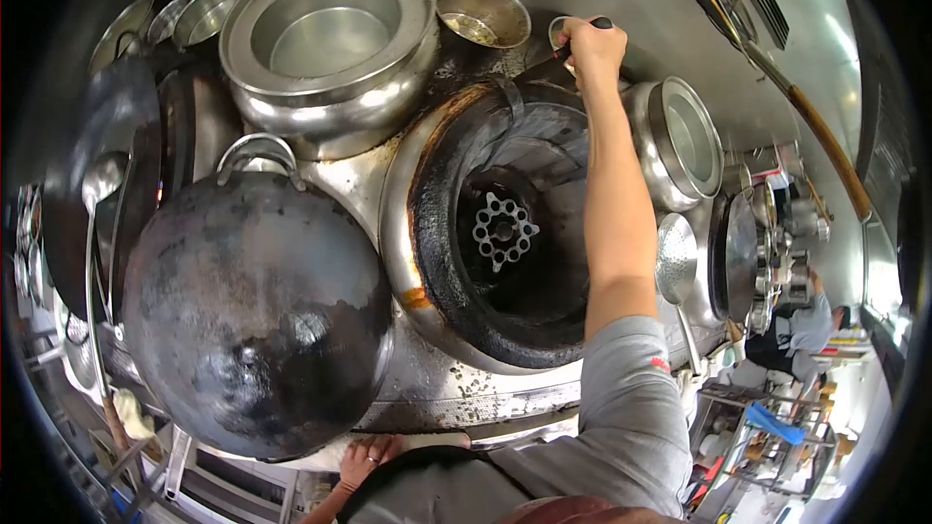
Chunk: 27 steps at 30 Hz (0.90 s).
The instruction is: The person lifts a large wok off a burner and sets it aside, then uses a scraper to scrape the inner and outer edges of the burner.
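My right hand (590, 47) reaches to the back of the stove. It is closed around a black-handled tool (602, 23) with a bit of red and a thin dark shaft; its exact kind is hidden by my fingers. Under my forearm lies the uncovered wok burner (437, 281), with a ring-shaped nozzle cluster (505, 233) deep inside and no flame visible. At the front edge, my left hand (369, 456) rests with its fingers laid over a pale folded strip, perhaps a cloth (427, 442). Just beyond it a blackened wok (257, 320) leans with its underside towards me.
A large steel pot (325, 102) and a small metal bowl (482, 12) stand behind. To the right are another pot (680, 141) and a perforated ladle (677, 257). A long ladle (92, 262) lies left. Another person (806, 330) stands far right.
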Available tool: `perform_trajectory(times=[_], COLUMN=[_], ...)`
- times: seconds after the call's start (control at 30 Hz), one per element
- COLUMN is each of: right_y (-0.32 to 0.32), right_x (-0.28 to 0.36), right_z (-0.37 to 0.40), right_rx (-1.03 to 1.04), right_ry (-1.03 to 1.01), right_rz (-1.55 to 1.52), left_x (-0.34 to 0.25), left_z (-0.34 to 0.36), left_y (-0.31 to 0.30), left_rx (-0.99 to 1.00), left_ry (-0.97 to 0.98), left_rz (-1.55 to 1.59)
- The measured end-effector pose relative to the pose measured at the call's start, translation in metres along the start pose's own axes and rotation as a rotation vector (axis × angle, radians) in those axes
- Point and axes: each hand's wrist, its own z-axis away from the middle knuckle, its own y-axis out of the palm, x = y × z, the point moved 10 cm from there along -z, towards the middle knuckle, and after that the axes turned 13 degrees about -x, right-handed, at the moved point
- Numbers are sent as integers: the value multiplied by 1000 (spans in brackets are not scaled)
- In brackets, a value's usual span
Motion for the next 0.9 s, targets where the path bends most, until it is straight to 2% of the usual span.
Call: perform_trajectory(times=[0.1, 0.2, 0.23, 0.3, 0.33, 0.43, 0.47, 0.5, 0.53, 0.6, 0.63, 0.67, 0.7, 0.73, 0.8, 0.87, 0.9], right_y=[0, -25, -25, -26, -24, -42, -48, -40, -23, -6, -1, -2, 0, -6, -10, 10, 13], right_x=[-11, 13, -30, -28, -29, -9, -15, -30, -72, -75, -84, -65, -18, -9, -22, -44, -28], right_z=[-20, -21, -25, -3, -4, 1, 4, 17, 23, 35, 32, 36, 40, 33, 12, -9, -9], right_rx=[193, 16, -21, -22, 38, 48, 18, 89, 94, 116, 141, 166, 284, 262, 176, 180, 170], right_ry=[152, -11, 87, 41, 53, 68, 48, 9, -127, -209, -157, -101, -243, -234, -181, -259, -302], right_rz=[166, -114, 126, -182, -162, -131, -223, -163, -106, 3, 56, 115, 122, 98, 50, 312, 439], left_x=[-5, -2, -4, -6, -4, -2, -1, -3, -4, -5, -5, -5, -1, -1, -4, -7, -5], left_z=[-6, -3, -1, -1, -2, 0, -4, -8, -11, -6, -5, -14, -19, -24, -30, -18, -16], left_y=[-3, 2, 3, 5, 6, 5, 4, 0, -3, -1, 2, -4, -8, -12, -13, -13, -10], left_rx=[-3, 36, 51, 102, 125, 104, 112, 121, 134, 88, 63, 103, 120, 130, 145, 121, 102], left_ry=[-19, 41, 69, 74, 74, 40, 37, 30, 26, 19, 12, -13, -23, -32, -61, -53, -41], left_rz=[-33, -79, -95, -62, -53, -9, -2, 6, 13, -44, -77, -43, -45, -43, -28, 22, 45])
